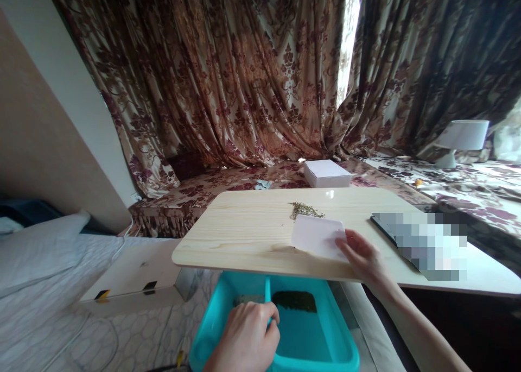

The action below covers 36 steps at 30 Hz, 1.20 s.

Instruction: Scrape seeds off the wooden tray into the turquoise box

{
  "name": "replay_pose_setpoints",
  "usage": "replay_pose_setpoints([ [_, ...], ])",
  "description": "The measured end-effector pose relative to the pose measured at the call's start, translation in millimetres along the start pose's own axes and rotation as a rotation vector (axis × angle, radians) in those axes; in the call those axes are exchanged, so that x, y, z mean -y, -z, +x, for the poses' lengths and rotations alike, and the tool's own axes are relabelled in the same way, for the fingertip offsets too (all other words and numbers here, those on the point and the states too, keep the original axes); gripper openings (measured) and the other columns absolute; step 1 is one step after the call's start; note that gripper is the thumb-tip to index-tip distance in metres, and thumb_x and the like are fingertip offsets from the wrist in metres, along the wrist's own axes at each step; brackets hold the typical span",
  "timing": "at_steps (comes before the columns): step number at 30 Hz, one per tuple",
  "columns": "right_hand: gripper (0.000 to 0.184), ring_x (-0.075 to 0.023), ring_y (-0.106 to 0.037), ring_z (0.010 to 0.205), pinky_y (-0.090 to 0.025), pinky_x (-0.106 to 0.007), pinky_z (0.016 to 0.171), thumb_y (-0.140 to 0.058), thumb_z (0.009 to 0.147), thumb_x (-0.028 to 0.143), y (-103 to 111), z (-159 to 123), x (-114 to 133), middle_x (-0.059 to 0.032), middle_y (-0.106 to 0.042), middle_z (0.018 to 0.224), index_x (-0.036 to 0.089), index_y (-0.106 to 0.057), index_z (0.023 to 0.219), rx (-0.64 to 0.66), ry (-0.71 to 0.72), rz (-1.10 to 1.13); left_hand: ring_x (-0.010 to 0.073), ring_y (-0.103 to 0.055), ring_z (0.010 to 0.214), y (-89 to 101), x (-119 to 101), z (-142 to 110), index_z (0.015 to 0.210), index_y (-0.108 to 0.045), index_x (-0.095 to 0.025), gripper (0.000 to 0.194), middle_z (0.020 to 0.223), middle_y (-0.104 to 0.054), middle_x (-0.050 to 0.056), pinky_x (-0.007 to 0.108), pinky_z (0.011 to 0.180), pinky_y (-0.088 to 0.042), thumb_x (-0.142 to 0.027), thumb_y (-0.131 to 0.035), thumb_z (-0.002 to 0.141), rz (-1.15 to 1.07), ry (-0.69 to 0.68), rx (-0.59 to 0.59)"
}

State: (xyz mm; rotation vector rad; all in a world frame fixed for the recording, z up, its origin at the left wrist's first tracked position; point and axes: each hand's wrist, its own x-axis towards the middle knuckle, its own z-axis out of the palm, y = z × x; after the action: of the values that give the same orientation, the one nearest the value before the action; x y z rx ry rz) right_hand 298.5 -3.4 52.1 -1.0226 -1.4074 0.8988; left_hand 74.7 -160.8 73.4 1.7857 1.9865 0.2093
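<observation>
My right hand [363, 254] pinches the right edge of a thin white plastic piece with rounded corners [317, 235], held over the front of the light wooden tabletop [228, 225]. Just beyond it lies a small pile of greenish dried bits [307, 210]. My left hand [250, 334] is closed, thumb against curled fingers, over the divider of a turquoise tub [303, 339]. Whatever it may hold is hidden. Dark green loose material [295, 300] sits in the tub's right compartment, and paler material [249, 299] shows partly behind my left hand in the left one.
A blurred-out flat device [427, 247] lies on the tabletop's right. Behind the table stands a white box [326, 172]. At left, a cardboard box [134, 274] rests on the quilted bed [134, 334]. A lamp [464, 136] stands far right, before patterned curtains [244, 73].
</observation>
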Motion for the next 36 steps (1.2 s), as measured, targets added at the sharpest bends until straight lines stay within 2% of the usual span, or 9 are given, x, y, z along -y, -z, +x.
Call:
replay_pose_setpoints([
  [5,0.037,-0.0236,-0.070,0.071,-0.058,-0.031,0.061,-0.074,0.064,0.053,16,-18,17,-0.0082,-0.076,0.081,0.020,-0.070,0.081,0.230,-0.093,-0.026,0.0215,-0.059,0.100,-0.5,-1,-1,0.097,-0.069,-0.027,0.032,0.100,-0.069,0.002,0.031,0.089,-0.040,-0.017,-0.041,0.084,-0.003,-0.001,-0.004],
  [7,0.041,-0.0246,-0.071,0.074,-0.058,-0.031,0.062,-0.075,0.062,0.054,24,-18,17,-0.0090,-0.076,0.083,0.020,-0.071,0.085,0.171,-0.081,-0.028,0.0217,-0.059,0.100,-1.0,-1,0,0.097,-0.069,-0.027,0.032,0.100,-0.069,0.002,0.031,0.090,-0.040,-0.018,-0.041,0.084,0.001,-0.004,-0.001],
  [10,0.049,-0.0260,-0.072,0.077,-0.059,-0.034,0.068,-0.077,0.057,0.058,30,-7,10,-0.0102,-0.076,0.086,0.019,-0.069,0.086,-0.078,0.000,0.012,0.0217,-0.059,0.101,-2.4,-1,1,0.098,-0.069,-0.027,0.033,0.101,-0.069,0.002,0.031,0.090,-0.039,-0.018,-0.041,0.083,0.005,-0.006,-0.002],
  [12,0.051,-0.0267,-0.073,0.077,-0.059,-0.037,0.073,-0.077,0.055,0.059,29,2,7,-0.0105,-0.076,0.084,0.019,-0.067,0.085,-0.142,0.019,0.003,0.0217,-0.059,0.100,-3.4,-1,2,0.097,-0.069,-0.027,0.033,0.100,-0.069,0.001,0.030,0.089,-0.040,-0.018,-0.041,0.083,0.011,-0.008,-0.005],
  [18,0.045,-0.0279,-0.073,0.082,-0.059,-0.040,0.077,-0.074,0.060,0.057,18,12,6,-0.0097,-0.077,0.082,0.022,-0.064,0.085,-0.151,0.029,-0.045,0.0219,-0.059,0.100,-5.5,0,4,0.097,-0.069,-0.028,0.032,0.099,-0.069,0.001,0.030,0.088,-0.040,-0.019,-0.042,0.083,0.019,-0.010,0.000],
  [28,0.036,-0.0266,-0.072,0.086,-0.057,-0.041,0.080,-0.068,0.069,0.050,16,20,-20,-0.0093,-0.077,0.089,0.023,-0.061,0.092,-0.110,0.026,-0.058,0.0215,-0.058,0.101,-5.4,0,3,0.100,-0.068,-0.029,0.032,0.102,-0.068,0.001,0.030,0.090,-0.039,-0.020,-0.041,0.084,0.029,0.004,0.024],
  [36,0.032,-0.0257,-0.073,0.080,-0.059,-0.037,0.072,-0.069,0.068,0.050,13,15,-11,-0.0070,-0.076,0.081,0.024,-0.063,0.087,-0.089,0.054,-0.099,0.0226,-0.059,0.100,-6.9,0,4,0.097,-0.069,-0.028,0.032,0.099,-0.069,0.002,0.032,0.089,-0.040,-0.019,-0.042,0.083,0.048,-0.004,0.026],
])
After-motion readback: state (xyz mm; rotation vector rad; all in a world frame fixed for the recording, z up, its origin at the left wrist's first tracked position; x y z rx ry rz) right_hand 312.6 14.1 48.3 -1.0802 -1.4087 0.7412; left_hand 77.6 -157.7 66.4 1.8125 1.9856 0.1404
